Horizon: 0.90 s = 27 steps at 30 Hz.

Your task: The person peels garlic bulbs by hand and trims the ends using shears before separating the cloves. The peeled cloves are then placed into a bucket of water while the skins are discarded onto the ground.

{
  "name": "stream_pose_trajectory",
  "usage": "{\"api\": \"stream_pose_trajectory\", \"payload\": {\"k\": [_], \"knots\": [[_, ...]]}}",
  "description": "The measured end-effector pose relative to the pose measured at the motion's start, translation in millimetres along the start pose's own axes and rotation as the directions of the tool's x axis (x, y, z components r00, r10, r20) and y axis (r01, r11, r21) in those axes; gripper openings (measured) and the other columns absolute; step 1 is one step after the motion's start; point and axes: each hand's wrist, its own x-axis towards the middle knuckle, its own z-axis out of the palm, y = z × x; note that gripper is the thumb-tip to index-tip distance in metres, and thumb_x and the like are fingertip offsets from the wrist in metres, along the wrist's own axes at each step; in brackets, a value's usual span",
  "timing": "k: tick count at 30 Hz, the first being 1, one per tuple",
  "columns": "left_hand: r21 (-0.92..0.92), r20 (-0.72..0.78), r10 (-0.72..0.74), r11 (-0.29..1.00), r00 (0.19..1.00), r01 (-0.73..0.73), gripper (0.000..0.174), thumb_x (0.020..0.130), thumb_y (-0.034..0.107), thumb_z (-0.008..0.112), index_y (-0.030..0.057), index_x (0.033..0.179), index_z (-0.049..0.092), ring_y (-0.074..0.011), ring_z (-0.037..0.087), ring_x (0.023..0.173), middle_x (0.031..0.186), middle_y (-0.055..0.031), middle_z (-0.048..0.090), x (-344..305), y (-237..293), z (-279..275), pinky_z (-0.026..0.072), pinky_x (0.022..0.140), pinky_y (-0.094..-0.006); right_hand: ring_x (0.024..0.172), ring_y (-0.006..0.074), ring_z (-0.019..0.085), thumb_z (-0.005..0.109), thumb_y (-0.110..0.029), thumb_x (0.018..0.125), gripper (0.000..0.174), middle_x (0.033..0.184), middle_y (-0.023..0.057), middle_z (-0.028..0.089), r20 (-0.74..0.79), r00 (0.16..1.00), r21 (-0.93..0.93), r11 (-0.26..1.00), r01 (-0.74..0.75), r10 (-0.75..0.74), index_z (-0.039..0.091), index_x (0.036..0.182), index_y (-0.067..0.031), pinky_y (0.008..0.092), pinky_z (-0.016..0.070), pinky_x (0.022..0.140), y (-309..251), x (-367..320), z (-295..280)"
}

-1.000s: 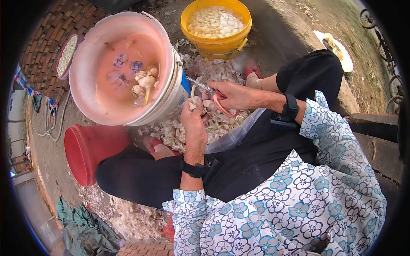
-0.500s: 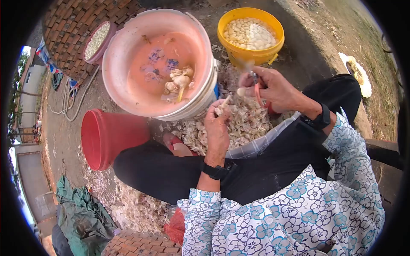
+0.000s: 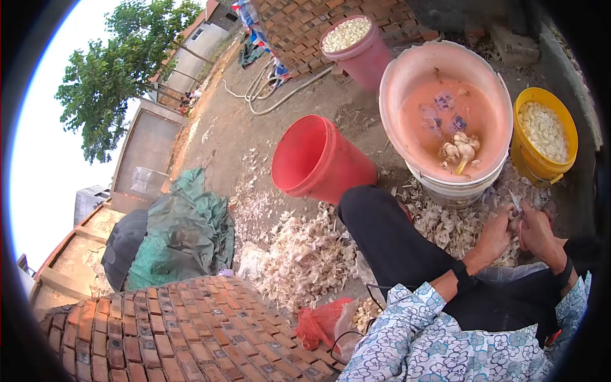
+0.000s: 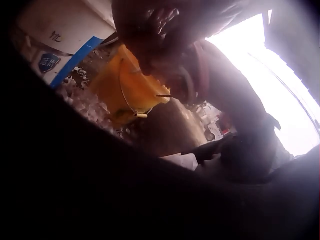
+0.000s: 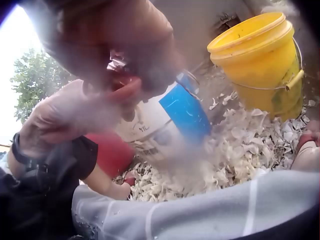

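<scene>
At the right of the head view, the right hand (image 3: 538,232) grips scissors (image 3: 515,201) whose handle loops are mostly covered by the fingers; the blades point to the upper left. Just beside it is the left hand (image 3: 495,234), its fingertips turned away and partly hidden, so I cannot tell whether it grasps anything. The left wrist view darkens both hands into a brown mass, and the right wrist view blurs them (a reddish handle loop (image 5: 126,90) is about all that reads clearly there).

Above the hands, garlic bulbs (image 3: 463,148) lie in the lower part of a wide pinkish basin (image 3: 407,95), one with a yellowish stem; how many there are is hard to count. The basin tops a white bucket (image 3: 453,193), whose printed label in the left wrist view is cut off. At the right edge of the frame a yellow bucket (image 3: 533,164) holds pale cloves (image 3: 542,132). Loose peels (image 3: 445,223) lie below the white bucket, partly covered by the hands and a dark-trousered knee (image 3: 398,239).

At the centre, a red bucket (image 3: 353,167) lies tilted, its base behind the knee. Left of it, a crumpled green sheet (image 3: 184,239) covers something I cannot identify.
</scene>
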Motion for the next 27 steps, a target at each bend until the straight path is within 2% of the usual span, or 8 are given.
{"api": "stream_pose_trajectory", "payload": {"k": [1, 9, 11, 13, 15, 17, 21, 27], "knots": [[0.002, 0.002, 0.000, 1.000, 1.000, 0.000, 0.047, 0.076, 0.003, 0.063, 0.0018, 0.119, 0.043, -0.0389, 0.059, 0.089, 0.094, -0.0231, 0.059, 1, -5, 1, 0.0449, 0.076, -0.0444, 0.068, 0.0391, 0.061, 0.054, -0.003, 0.077, 0.019, 0.068, 0.0218, 0.059, 0.078, 0.974, 0.074, 0.973, -0.220, 0.214, 0.051, 0.096, -0.0008, 0.0450, 0.0437, 0.058, -9, 0, 2], [-0.043, 0.059, -0.051, 0.998, 0.997, 0.054, 0.042, 0.081, 0.012, 0.062, 0.0023, 0.116, 0.040, -0.0386, 0.058, 0.090, 0.096, -0.0213, 0.059, 0, 33, -17, 0.0444, 0.080, -0.0427, 0.067, 0.0290, 0.062, 0.053, -0.010, 0.088, 0.018, 0.076, 0.0152, 0.060, -0.030, 0.975, 0.216, 0.954, -0.210, 0.221, 0.049, 0.101, 0.0012, 0.0360, 0.0441, 0.055, 27, -4, 22], [-0.114, 0.026, -0.062, 0.991, 0.998, 0.064, 0.039, 0.085, 0.016, 0.060, 0.0024, 0.115, 0.040, -0.0372, 0.058, 0.086, 0.093, -0.0203, 0.058, 1, 39, -17, 0.0444, 0.079, -0.0418, 0.079, 0.0118, 0.055, 0.057, -0.019, 0.093, 0.033, 0.088, 0.0073, 0.056, 0.019, 0.982, 0.748, 0.649, -0.139, 0.188, 0.048, 0.116, 0.0019, 0.0274, 0.0449, 0.063, 51, -2, 35], [-0.181, -0.007, -0.077, 0.981, 0.997, 0.074, 0.036, 0.088, 0.021, 0.058, 0.0024, 0.113, 0.039, -0.0359, 0.057, 0.083, 0.090, -0.0194, 0.056, 3, 43, -17, 0.0444, 0.078, -0.0410, 0.083, 0.0121, 0.053, 0.055, -0.018, 0.093, 0.030, 0.092, 0.0044, 0.053, -0.011, 0.981, 0.705, 0.697, -0.130, 0.194, 0.046, 0.114, 0.0014, 0.0273, 0.0443, 0.068, 46, -3, 32], [-0.278, 0.021, -0.128, 0.952, 0.992, 0.128, 0.027, 0.095, 0.020, 0.054, 0.0002, 0.108, 0.041, -0.0201, 0.049, 0.083, 0.089, -0.0119, 0.049, 5, 45, -20, 0.0421, 0.080, -0.0339, 0.088, 0.0123, 0.050, 0.053, -0.017, 0.094, 0.027, 0.096, 0.0016, 0.051, -0.040, 0.980, 0.660, 0.741, -0.121, 0.196, 0.044, 0.113, 0.0010, 0.0272, 0.0436, 0.072, 47, -2, 41], [-0.211, -0.016, -0.152, 0.967, 0.988, 0.145, 0.025, 0.096, 0.022, 0.051, 0.0006, 0.105, 0.042, -0.0196, 0.049, 0.083, 0.089, -0.0113, 0.049, 3, 54, -21, 0.0420, 0.080, -0.0337, 0.087, 0.0125, 0.049, 0.052, -0.019, 0.095, 0.034, 0.096, 0.0028, 0.051, -0.304, 0.928, 0.633, 0.773, 0.027, 0.217, 0.043, 0.121, 0.0021, 0.0256, 0.0419, 0.078, 57, -6, 68], [-0.243, -0.250, -0.070, 0.970, 0.966, 0.007, 0.025, 0.099, 0.028, 0.043, 0.0034, 0.099, 0.040, -0.0298, 0.056, 0.077, 0.083, -0.0159, 0.054, 5, 39, -7, 0.0433, 0.070, -0.0394, 0.089, 0.0133, 0.048, 0.053, -0.020, 0.095, 0.040, 0.099, 0.0052, 0.051, -0.270, 0.935, 0.630, 0.777, -0.011, 0.232, 0.042, 0.125, 0.0040, 0.0267, 0.0422, 0.081, 22, -1, 60], [-0.377, -0.361, -0.146, 0.926, 0.921, 0.000, 0.023, 0.099, 0.024, 0.042, 0.0026, 0.093, 0.043, -0.0232, 0.048, 0.075, 0.080, -0.0114, 0.048, 8, 13, 7, 0.0416, 0.072, -0.0340, 0.082, 0.0194, 0.050, 0.053, -0.019, 0.094, 0.036, 0.093, 0.0117, 0.053, -0.415, 0.887, 0.519, 0.853, 0.050, 0.201, 0.045, 0.119, 0.0066, 0.0307, 0.0427, 0.075, 27, 5, 85]]}}
